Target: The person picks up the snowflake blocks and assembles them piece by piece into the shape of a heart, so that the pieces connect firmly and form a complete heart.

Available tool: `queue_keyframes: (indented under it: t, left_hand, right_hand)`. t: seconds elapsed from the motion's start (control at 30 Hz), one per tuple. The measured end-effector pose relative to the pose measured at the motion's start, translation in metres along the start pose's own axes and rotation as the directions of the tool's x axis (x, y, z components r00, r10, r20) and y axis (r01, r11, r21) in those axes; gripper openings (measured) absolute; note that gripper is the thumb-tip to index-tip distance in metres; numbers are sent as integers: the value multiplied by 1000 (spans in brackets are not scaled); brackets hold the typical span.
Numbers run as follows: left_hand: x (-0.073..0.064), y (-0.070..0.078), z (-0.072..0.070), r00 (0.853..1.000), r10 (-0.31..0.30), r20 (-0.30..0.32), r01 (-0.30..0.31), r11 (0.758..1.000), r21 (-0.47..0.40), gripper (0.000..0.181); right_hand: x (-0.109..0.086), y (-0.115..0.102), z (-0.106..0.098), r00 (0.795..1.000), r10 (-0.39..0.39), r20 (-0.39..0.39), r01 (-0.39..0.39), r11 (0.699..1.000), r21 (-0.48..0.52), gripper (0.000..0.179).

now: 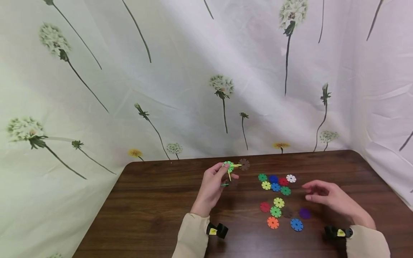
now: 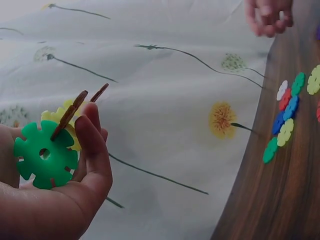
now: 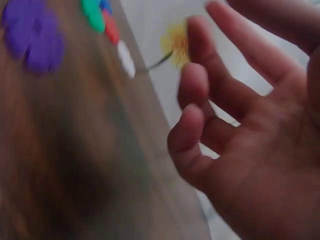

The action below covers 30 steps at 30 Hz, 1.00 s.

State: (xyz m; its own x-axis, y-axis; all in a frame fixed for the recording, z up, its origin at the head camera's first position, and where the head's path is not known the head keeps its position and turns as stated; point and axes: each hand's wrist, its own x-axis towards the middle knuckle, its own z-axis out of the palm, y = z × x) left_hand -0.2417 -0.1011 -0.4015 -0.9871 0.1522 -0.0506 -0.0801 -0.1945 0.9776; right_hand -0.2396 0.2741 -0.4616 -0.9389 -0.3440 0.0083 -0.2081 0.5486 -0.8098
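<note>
My left hand [image 1: 211, 184] is raised above the table's far middle, pinching a cluster of slotted plastic discs joined at their slots. In the left wrist view the cluster shows a green disc [image 2: 46, 170], a yellow disc [image 2: 52, 116] and brown discs [image 2: 69, 116] seen edge-on. A bright green disc [image 1: 228, 166] faces the head camera between thumb and fingers. My right hand [image 1: 333, 197] hovers right of the loose discs, fingers loosely bent and nothing in them. Nearest to it are a white disc [image 1: 291, 178] and a purple disc [image 1: 304, 213].
Several loose discs lie on the brown wooden table [image 1: 155, 208] between the hands, among them a red disc [image 1: 265, 207], an orange disc [image 1: 273, 223] and a blue disc [image 1: 297, 225]. A white dandelion-print cloth [image 1: 193, 118] hangs behind the table's far edge.
</note>
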Motion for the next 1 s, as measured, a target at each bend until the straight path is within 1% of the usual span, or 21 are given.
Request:
queue_keyframes:
  t: [0.07,0.1,0.2,0.3,0.37,0.47,0.6,0.7,0.77,1.0]
  left_hand:
    - [0,-1,0,1000,-6,0,6,1000,-5,28]
    - [0,-1,0,1000,-8,0,8,1000,-10,28]
    - [1,-2,1,1000,-1,3,1,999,-37,27]
    - [1,-1,1,1000,12,6,-12,998,-64,28]
    - [0,0,1,1000,17,9,-16,997,-76,29]
    - [0,0,0,1000,16,13,-15,997,-80,34]
    - [-1,1,0,1000,12,23,-10,997,-78,44]
    - [-2,1,-1,1000,11,27,-9,997,-79,47]
    - [-2,1,0,1000,11,27,-9,997,-79,46]
    - [-2,2,0,1000,15,19,-13,997,-76,44]
  right_hand:
    - [-3,8,0,997,-5,76,5,1000,-3,33]
    - [-4,11,0,994,-24,111,25,1000,-8,32]
    - [-2,17,2,975,-64,215,65,998,-2,32]
    - [1,18,5,961,-89,263,92,996,1,34]
    - [2,16,7,958,-79,275,84,996,-6,36]
    - [2,12,10,960,-43,278,49,999,-14,38]
    - [2,6,13,962,2,273,4,1000,-23,39]
    - [3,4,14,963,20,270,-13,999,-29,39]
    - [3,3,14,964,30,266,-21,999,-37,38]
    - [4,2,14,969,31,245,-13,997,-77,33]
